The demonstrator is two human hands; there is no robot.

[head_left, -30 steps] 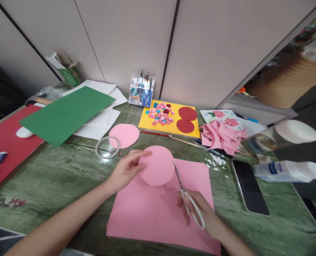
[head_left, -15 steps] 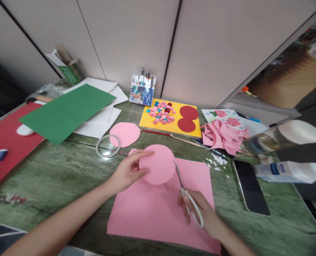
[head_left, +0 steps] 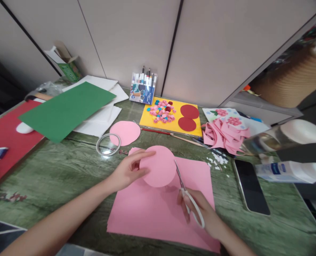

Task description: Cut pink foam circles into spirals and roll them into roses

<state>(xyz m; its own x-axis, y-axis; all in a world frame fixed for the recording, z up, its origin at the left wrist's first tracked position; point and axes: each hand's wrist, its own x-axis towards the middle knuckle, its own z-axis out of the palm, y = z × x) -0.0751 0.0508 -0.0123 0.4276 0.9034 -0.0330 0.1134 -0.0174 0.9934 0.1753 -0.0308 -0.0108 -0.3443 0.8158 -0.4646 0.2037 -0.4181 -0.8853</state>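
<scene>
My left hand (head_left: pixel 128 170) pinches a round pink paper disc (head_left: pixel 159 167) by its left edge, held above a stack of pink paper sheets (head_left: pixel 158 217). In my right hand (head_left: pixel 197 209) are white-handled scissors (head_left: pixel 183 188), my fingers in the handles. The blades look nearly closed and point up and away, their tips beside the disc's right edge; whether they touch it I cannot tell. Beyond my left hand lies another pink paper round (head_left: pixel 126 133), with a silvery ring (head_left: pixel 108 145) overlapping its lower left.
A yellow sheet (head_left: pixel 147 122) bears small coloured balls (head_left: pixel 161 112) and red paper discs (head_left: pixel 188 117). Pink paper strips (head_left: pixel 224 135), white scraps (head_left: pixel 217 160), a phone (head_left: pixel 251 186) and a white bottle (head_left: pixel 291 171) lie right. Green paper (head_left: pixel 67 110) and a marker box (head_left: pixel 143 87) are further back.
The pink disc has shifted very slightly down and tilted a little in my left hand. The scissors and my right hand are almost unmoved.
</scene>
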